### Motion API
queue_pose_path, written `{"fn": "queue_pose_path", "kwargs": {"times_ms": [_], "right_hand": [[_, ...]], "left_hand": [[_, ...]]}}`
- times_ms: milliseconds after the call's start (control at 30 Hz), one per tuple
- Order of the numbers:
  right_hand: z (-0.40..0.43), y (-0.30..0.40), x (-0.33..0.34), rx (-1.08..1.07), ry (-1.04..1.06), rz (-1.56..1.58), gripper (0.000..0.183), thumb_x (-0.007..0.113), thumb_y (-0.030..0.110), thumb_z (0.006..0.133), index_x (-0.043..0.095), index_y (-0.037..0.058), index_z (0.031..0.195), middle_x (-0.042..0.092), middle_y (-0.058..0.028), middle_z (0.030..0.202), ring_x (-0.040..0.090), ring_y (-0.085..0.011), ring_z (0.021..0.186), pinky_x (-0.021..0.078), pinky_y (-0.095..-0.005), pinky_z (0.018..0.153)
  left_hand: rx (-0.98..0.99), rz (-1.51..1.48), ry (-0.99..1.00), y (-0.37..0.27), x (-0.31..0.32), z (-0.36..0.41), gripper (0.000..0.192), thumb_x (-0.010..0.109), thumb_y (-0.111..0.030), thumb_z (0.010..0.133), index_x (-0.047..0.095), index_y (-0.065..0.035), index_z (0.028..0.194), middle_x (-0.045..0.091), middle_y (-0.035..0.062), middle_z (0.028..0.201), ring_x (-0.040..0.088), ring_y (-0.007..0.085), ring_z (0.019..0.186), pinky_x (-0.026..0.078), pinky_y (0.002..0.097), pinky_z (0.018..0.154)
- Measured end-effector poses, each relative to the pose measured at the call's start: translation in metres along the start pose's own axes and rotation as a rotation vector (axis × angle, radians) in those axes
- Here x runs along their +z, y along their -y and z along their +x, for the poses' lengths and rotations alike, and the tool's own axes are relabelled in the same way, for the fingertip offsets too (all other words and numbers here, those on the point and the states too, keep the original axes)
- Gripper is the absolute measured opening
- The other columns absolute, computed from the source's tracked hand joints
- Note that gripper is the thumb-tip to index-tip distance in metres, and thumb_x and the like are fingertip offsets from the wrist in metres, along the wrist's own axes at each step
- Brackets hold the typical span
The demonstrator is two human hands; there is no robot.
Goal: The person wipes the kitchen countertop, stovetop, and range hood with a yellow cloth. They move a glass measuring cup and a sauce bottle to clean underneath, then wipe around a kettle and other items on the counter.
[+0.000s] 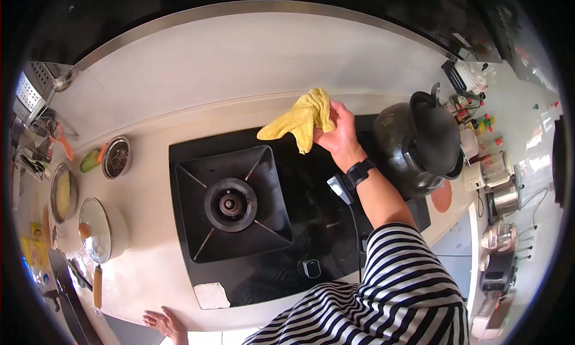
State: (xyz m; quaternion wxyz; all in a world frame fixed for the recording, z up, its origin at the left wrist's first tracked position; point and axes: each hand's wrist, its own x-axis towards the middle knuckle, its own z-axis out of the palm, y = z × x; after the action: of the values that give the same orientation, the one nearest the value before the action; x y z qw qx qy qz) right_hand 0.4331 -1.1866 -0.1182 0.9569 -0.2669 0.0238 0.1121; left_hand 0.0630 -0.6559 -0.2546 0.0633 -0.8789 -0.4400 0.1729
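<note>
A yellow cloth [302,119] hangs bunched from my right hand [339,131], over the back edge of the black glass gas cooktop [314,196]. A dark device is strapped on that wrist, with a cable hanging down from it. Left of and below the cloth sits an exposed gas burner [230,204] inside a square black surround [193,248]. A large dark lidded pot [400,133] stands to the right of my right forearm. My left hand [165,323] lies at the front edge of the pale countertop [148,295], fingers spread, holding nothing.
On the left stand a white pot with a glass lid [96,232], a metal bowl of dark contents [117,157] and a green vegetable [91,160]. A wooden handle [97,286] reaches toward the counter's front. Bottles [483,122] and a blender [489,169] line the right.
</note>
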Motion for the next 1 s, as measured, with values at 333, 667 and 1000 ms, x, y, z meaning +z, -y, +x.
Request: {"fn": "queue_pose_path", "kwargs": {"times_ms": [333,667,1000], "right_hand": [[-0.018,0.009,0.001,0.003,0.001,-0.367,0.027,0.057,0.025,0.085,0.059,0.0020,0.099,0.061,-0.0073,0.100,0.057,-0.0200,0.096,0.0451,-0.0368,0.084],[-0.034,0.022,0.007,-0.194,-0.152,-0.799,0.025,0.057,0.017,0.081,0.059,-0.0021,0.096,0.061,-0.0086,0.096,0.058,-0.0193,0.094,0.0458,-0.0350,0.080],[-0.044,0.018,-0.003,-0.143,-0.109,-0.249,0.042,0.049,0.009,0.070,0.051,-0.0038,0.110,0.055,-0.0136,0.109,0.051,-0.0287,0.105,0.0402,-0.0430,0.092]], "left_hand": [[-0.002,0.015,-0.012,0.007,0.009,0.004,0.078,0.020,-0.053,0.091,0.004,0.0089,0.136,0.004,0.0302,0.142,-0.001,0.0396,0.133,-0.002,0.0457,0.108],[-0.002,-0.031,-0.048,0.008,0.014,0.006,0.078,0.022,-0.053,0.091,0.006,0.0076,0.137,0.005,0.0298,0.142,0.000,0.0397,0.133,-0.001,0.0453,0.108],[-0.001,0.057,-0.034,0.005,0.008,0.003,0.077,0.022,-0.052,0.091,0.007,0.0080,0.136,0.007,0.0295,0.142,0.001,0.0399,0.133,0.000,0.0454,0.109]]}}
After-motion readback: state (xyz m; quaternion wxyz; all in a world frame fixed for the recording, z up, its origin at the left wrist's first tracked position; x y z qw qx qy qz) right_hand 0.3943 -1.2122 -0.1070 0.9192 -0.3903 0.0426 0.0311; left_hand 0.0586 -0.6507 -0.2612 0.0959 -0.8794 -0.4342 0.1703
